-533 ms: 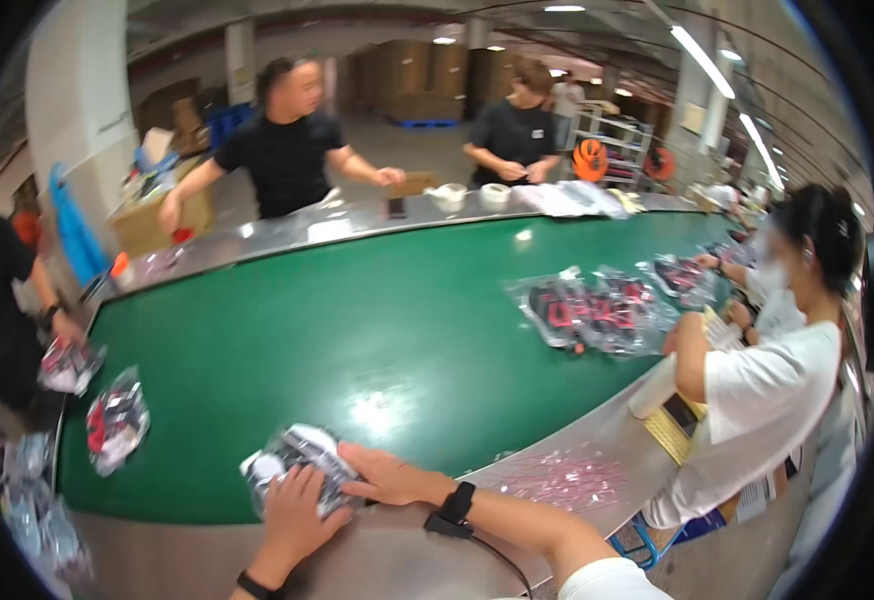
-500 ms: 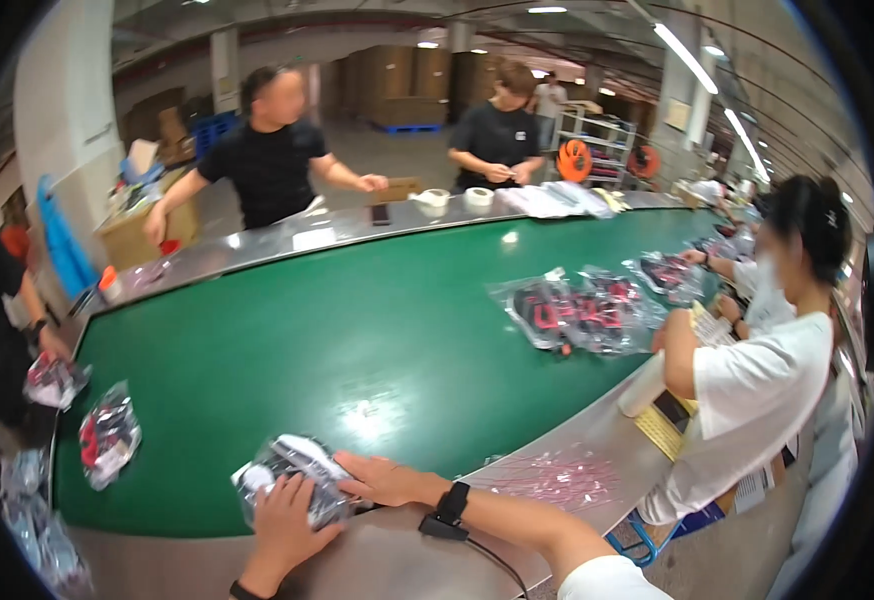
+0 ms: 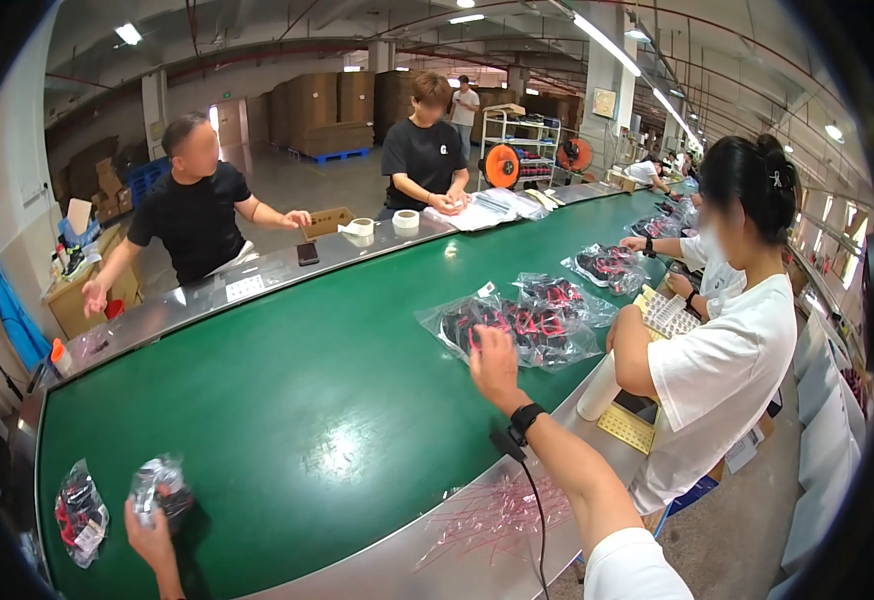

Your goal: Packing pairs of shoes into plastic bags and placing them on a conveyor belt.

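My left hand grips a clear plastic bag with dark items at the near left, raised a little over the green belt. To its left lies another clear bag with black and pink-red items. My right hand stretches over the belt, fingers apart, at the near edge of a group of clear bags with black and pink-red items. Its fingertips overlap the nearest bag; whether they touch it I cannot tell. A black band with a cable circles my right wrist.
Pink-red ties lie on the metal edge. A person in white sits at the right beside a yellow tray and a white roll. Two people in black stand across the belt, near tape rolls and a phone.
My left hand has carried its bag leftward. My right hand has left that bag and reached right to the grouped bags. The view has turned right, and the person at the far left has mostly gone from sight.
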`<state>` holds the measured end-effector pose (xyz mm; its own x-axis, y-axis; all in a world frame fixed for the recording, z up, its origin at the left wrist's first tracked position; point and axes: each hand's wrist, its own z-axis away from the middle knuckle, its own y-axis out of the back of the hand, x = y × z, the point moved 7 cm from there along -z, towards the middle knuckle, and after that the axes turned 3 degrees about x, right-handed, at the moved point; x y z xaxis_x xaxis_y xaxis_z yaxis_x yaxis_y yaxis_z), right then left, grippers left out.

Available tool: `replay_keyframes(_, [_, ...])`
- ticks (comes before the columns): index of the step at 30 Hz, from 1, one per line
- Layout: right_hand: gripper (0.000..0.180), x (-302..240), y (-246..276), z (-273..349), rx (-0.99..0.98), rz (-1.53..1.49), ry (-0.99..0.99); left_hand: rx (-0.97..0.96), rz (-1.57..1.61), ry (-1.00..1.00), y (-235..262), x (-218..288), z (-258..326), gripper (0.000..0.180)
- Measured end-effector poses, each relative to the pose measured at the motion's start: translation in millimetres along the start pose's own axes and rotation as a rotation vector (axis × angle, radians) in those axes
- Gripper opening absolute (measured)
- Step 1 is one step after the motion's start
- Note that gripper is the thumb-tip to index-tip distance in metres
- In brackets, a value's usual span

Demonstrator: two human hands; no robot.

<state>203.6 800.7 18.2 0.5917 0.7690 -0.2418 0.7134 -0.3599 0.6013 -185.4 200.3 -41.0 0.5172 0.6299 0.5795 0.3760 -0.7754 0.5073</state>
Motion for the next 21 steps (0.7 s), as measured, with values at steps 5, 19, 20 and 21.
replay_keyframes(5, [0.057,72,-28,-16,-0.241,0.251,-0.227,0.293,-0.689,-0.182,20,2,15,0.057])
replay_keyframes(19, [0.044,51,-98,3,-0.999,0.469,-0.121,-0.253,0.005,-0.201,24,147,83,0.043])
replay_keyframes(20, [0.044,41,-89,5,-1.002,0.471,-0.116,-0.361,0.094,-0.104,17,152,89,0.044])
replay_keyframes(21, [0.045,30,-86,11,-1.06,0.376,-0.09,-0.467,0.184,-0.006,8,155,96,0.045])
